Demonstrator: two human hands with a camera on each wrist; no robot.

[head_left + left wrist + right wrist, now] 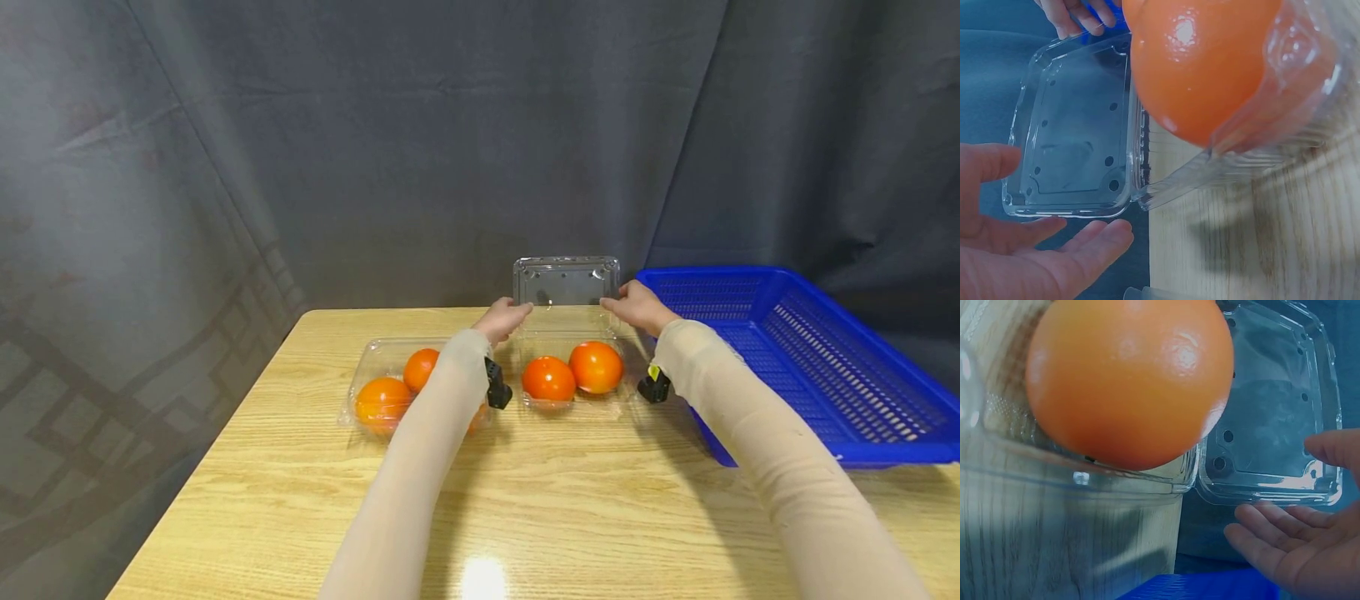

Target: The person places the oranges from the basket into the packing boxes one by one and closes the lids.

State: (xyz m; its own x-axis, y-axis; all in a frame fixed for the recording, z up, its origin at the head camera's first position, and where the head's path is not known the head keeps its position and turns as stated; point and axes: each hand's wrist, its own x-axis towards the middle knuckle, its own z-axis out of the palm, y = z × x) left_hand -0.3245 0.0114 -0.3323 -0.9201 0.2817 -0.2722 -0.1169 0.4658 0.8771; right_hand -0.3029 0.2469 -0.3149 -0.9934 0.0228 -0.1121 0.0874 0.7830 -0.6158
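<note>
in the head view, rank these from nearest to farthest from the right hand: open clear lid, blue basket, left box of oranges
1. open clear lid: standing up at the back, at the right hand fingertips.
2. blue basket: just to the hand's right.
3. left box of oranges: far across, past the left arm.

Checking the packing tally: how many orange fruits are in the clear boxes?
4 visible: two in the open box at and; two in the left box at and. The left forearm may hide another.
</note>
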